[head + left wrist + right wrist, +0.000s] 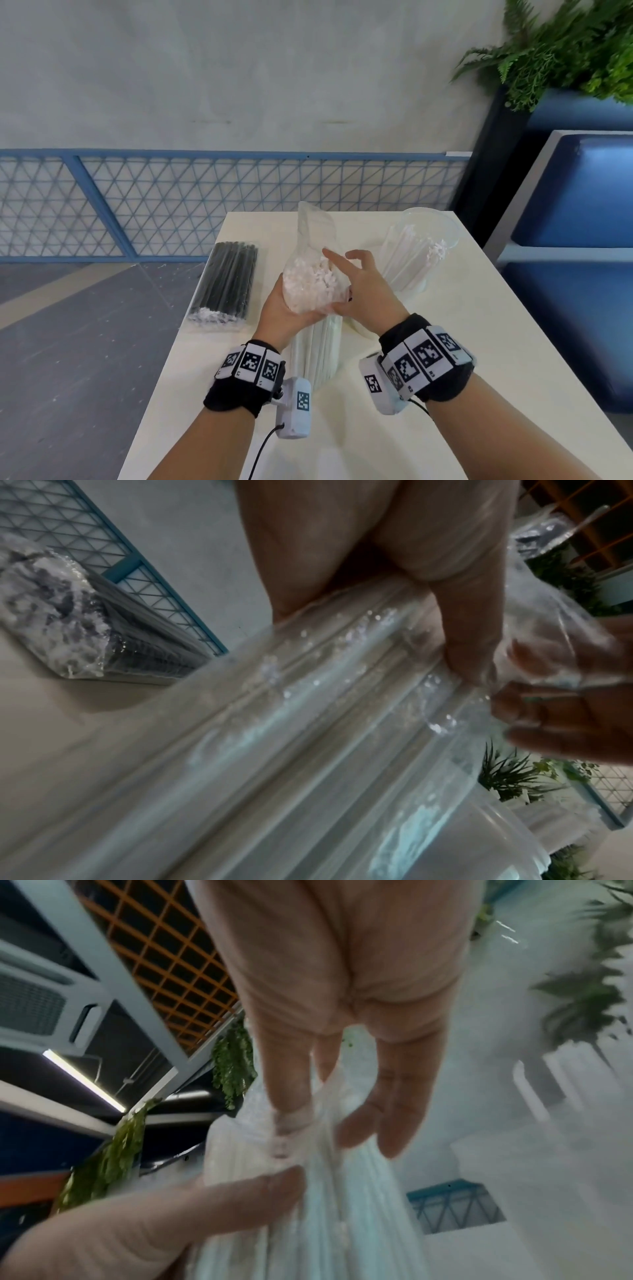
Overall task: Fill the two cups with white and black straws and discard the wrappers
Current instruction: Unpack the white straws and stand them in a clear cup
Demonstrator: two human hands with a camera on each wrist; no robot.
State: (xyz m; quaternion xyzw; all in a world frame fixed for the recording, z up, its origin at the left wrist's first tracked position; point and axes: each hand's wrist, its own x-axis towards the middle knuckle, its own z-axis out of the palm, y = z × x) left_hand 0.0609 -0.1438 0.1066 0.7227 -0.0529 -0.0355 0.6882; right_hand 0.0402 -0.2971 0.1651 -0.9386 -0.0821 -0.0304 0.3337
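Note:
A clear plastic bag of white straws (313,284) stands upright at the middle of the cream table (479,342), its open top pointing away from me. My left hand (284,308) grips the bag (308,723) around its middle from the left. My right hand (356,281) pinches the bag's plastic (335,1218) between thumb and fingers (287,1096), index finger stretched out. A clear cup (424,240) with several white straws stands at the right rear. A sealed pack of black straws (226,284) lies flat at the left.
A whitish object (359,329), partly hidden behind my right wrist, sits on the table. The table's left edge (191,308) drops to grey floor. A blue mesh railing (171,202) runs behind, with a blue bench (575,205) and a plant (561,48) to the right.

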